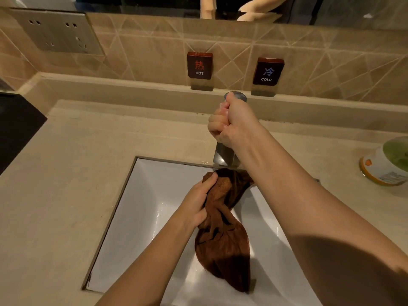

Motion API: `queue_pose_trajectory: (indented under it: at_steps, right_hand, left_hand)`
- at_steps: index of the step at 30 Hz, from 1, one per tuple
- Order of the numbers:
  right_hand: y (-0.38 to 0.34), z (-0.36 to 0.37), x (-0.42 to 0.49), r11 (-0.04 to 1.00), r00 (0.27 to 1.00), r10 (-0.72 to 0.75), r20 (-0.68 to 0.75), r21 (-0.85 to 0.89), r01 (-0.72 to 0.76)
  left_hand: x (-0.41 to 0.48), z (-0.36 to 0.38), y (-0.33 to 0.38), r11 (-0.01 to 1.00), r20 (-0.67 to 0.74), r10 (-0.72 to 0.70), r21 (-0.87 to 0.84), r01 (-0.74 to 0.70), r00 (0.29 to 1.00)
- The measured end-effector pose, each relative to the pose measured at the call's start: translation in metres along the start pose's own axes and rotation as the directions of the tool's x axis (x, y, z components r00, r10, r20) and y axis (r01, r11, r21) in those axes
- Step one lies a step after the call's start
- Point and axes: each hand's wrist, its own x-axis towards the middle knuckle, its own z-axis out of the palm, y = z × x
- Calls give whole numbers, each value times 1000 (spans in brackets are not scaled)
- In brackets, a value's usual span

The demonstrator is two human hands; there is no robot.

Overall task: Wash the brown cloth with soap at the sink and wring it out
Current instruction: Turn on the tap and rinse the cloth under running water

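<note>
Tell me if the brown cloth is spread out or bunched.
Bunched. The left hand grips the brown cloth near its top; the rest hangs crumpled into the sink.

bathroom | white sink (141, 195) | HOT tag (199, 65) | mirror (154, 5)

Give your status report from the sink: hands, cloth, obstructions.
Left hand grips brown cloth over sink. Right hand grips tap. Nothing blocking.

The beige counter (66, 173) has a white sink (141, 195) set into it. A shiny tap (223, 154) stands on it at the sink's back edge, with the fingers (217, 125) of the right hand (234, 122) wrapped round it. A tub with a green lid (386, 164) sits well to the right of those fingers.
</note>
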Motion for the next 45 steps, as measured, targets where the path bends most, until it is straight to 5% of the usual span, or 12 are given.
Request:
queue_pose_trajectory:
  at_steps: [29,37,45]
  right_hand:
    - [-12,5,-6,997,995,74,-62,-18,-75]
    - [-12,4,-8,996,995,78,-65,-30,-80]
    - [-11,-8,-14,995,988,76,135,53,-84]
  left_hand:
    - [3,-5,1,999,4,-42,24,42,999]
    - [-3,-5,0,986,-62,-71,147,79,996]
    - [-18,-8,-2,986,-93,-130,90,138,987]
